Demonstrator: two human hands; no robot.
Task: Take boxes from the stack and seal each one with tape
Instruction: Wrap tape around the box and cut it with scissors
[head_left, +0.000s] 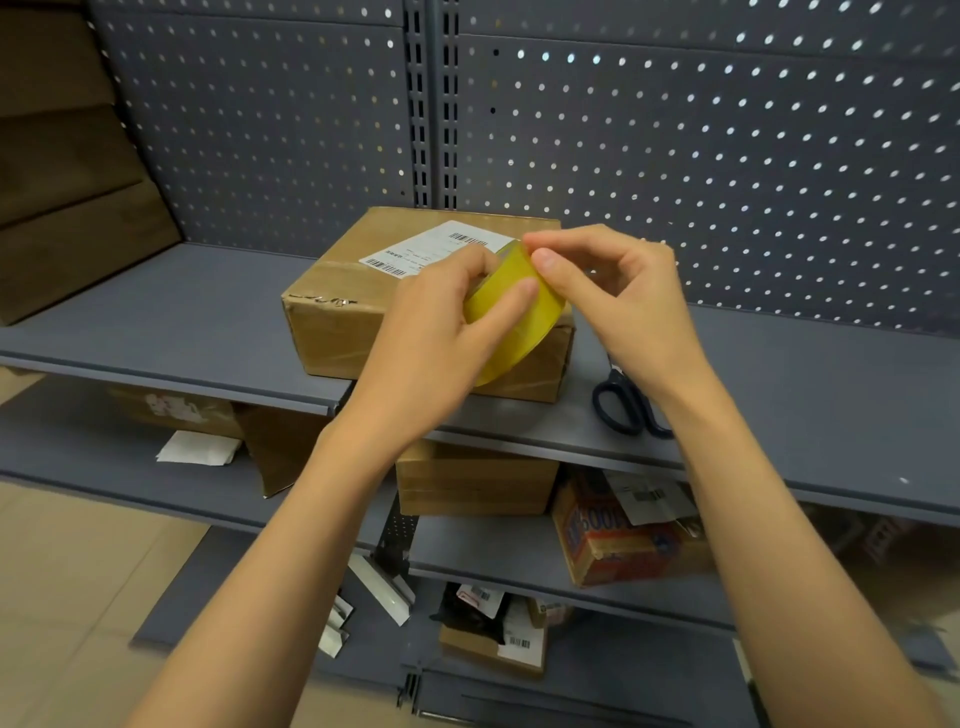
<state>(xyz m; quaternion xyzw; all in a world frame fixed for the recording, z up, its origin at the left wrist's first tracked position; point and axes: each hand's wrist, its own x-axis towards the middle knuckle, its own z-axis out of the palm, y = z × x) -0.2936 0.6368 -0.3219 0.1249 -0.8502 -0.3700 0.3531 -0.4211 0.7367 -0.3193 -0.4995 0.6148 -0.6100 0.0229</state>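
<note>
1. Starting far left: stack of brown cardboard boxes (67, 171) sits at the shelf's left end, well apart from both hands; top shelf (171, 306) is grey metal w/ pegboard back panel (727, 156) behind.
2. Mid-shelf: the cardboard box (332, 317) being worked on rests flat on the shelf, shipping label (441, 249) on its top face. It lies behind and under the hands, long side running left-right.
3. Left hand (441, 332) grips the yellow tape roll (519, 322), fingers curled round the roll's outer band, thumb hidden behind it. Roll is tilted on edge, held over the box's near-right corner; can't tell if it touches the box.
4. Right hand (618, 296) pinches at the roll's upper rim w/ thumb and forefinger – looks like it's picking for the tape's free end. Key relation: tape end sits at top of roll, right at the right fingertips; box top is just beyond, so a pull would likely run away from the person, across the top face.
5. Right of box: dark-handled scissors (628, 405) lie on the shelf, partly hidden under the right wrist – nearer the right hand for the cut.
6. Lower shelves: more boxes and paper scraps, not in play.
</note>
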